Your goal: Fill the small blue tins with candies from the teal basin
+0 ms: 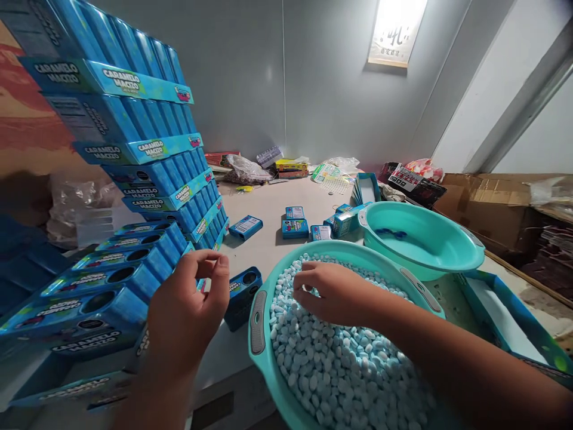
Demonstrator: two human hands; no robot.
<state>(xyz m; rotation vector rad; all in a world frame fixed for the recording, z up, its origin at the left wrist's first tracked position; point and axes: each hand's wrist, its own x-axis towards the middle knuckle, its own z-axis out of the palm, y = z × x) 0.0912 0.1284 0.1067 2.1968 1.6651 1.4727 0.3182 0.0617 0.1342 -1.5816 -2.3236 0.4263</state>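
Note:
My right hand (pixel 329 292) is over the turquoise basin (pixel 262 358), its fingers curled down close to the pale blue and white candies (pixel 322 364) that fill it. Whether candies sit between those fingers is hidden. To the left of the basin, my left hand (pixel 190 298) is raised, thumb tip and curled index finger together; I cannot make out anything in it. Just beyond that hand, a small blue box (pixel 244 292) with a dark oval on its top face stands beside the basin's handle.
Blue display cartons (pixel 152 149) packed with boxes stack high at left. More boxes (pixel 120 275) lie before them. A second basin (pixel 425 239) with a few dark blue pieces stands back right, near an open blue tray (pixel 501 322). Small boxes (pixel 295 228) lie mid-table.

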